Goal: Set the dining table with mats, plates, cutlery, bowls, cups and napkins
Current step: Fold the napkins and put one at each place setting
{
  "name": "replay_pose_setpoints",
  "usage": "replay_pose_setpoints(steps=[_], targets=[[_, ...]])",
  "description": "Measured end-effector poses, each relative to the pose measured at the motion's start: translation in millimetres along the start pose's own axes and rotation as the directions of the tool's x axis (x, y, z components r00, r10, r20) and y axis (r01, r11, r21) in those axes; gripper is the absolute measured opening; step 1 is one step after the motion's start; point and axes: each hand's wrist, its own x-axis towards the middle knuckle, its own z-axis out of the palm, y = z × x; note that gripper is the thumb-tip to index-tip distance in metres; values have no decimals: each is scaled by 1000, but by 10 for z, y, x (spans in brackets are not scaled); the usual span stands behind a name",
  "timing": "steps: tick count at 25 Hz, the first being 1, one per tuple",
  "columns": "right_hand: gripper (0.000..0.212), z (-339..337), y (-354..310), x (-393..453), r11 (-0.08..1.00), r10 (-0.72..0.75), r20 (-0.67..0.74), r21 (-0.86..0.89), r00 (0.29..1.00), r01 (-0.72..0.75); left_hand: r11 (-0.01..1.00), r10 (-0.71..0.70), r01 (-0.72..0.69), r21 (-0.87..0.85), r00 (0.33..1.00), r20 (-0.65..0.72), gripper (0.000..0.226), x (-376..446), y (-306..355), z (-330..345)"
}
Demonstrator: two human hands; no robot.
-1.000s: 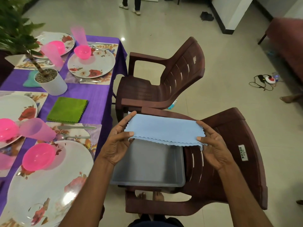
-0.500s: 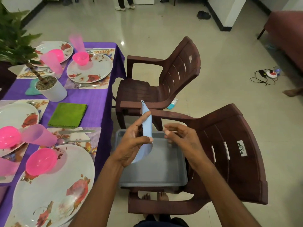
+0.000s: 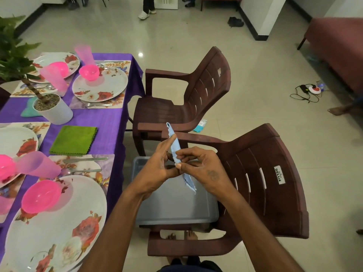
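Observation:
A light blue napkin (image 3: 173,143), folded edge-on, stands upright between both hands above the grey tray (image 3: 174,211) on the near chair. My left hand (image 3: 157,169) holds it with fingers along its left face. Pinching it from the right at its middle is my right hand (image 3: 202,169). On the purple-clothed table (image 3: 110,122) at left lie floral plates (image 3: 59,228), pink bowls (image 3: 40,196), pink cups (image 3: 37,167), cutlery (image 3: 86,159) on mats, and a folded green napkin (image 3: 73,140).
Two brown plastic chairs (image 3: 261,185) stand beside the table's right edge; the far one (image 3: 188,101) has a bare seat. A potted plant in a white pot (image 3: 54,110) stands mid-table. A person's feet and cables lie on the floor beyond.
The blue napkin was spread flat between both hands a second ago. It has been folded in half and now stands edge-on, and my hands have come together around it.

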Motion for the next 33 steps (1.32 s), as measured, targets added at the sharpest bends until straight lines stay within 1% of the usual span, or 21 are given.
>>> replay_pose_setpoints(steps=[2,5,9,11,15,18,20,22,23,26,29,31,33], targets=[[27,-21,47,-7,1000,6,-8,1,1000,-6,1000,-24,24,-16,1000,2,101,-33,27,8],[23,-23,85,-29,999,-15,-69,40,998,18,998,-50,49,-38,999,-17,99,-69,46,5],[18,-19,56,-80,993,-19,-108,115,994,31,998,-24,20,-59,998,-63,105,-64,43,-25],[17,-9,44,-95,993,-23,-125,116,992,38,996,-33,27,-84,997,-70,104,-71,44,-34],[18,58,41,-113,996,-90,-115,-22,989,88,997,-65,63,-44,996,-54,98,-68,39,-9],[19,50,58,-102,979,-144,-89,-159,986,129,997,-78,77,-29,996,-49,95,-62,55,-28],[19,52,67,-103,963,-161,-80,-233,984,139,994,-88,83,-65,994,-70,85,-63,85,-28],[18,84,72,-110,944,-178,-76,-295,981,148,987,-120,106,-117,986,-119,69,-58,142,-1],[18,102,64,-112,935,-190,-75,-316,979,158,986,-138,122,-112,979,-151,65,-46,168,13],[22,132,24,-98,942,-188,-78,-296,979,157,990,-143,143,-17,959,-244,63,-14,212,51],[39,198,-3,-115,972,-119,-97,-213,988,96,993,-113,121,7,947,-301,66,8,295,87],[44,262,53,-112,973,-111,-133,-215,985,81,996,-94,88,-34,951,-294,66,7,397,119],[44,298,194,-80,950,-48,-143,-311,989,1,989,-88,48,-137,950,-300,63,0,480,148]])
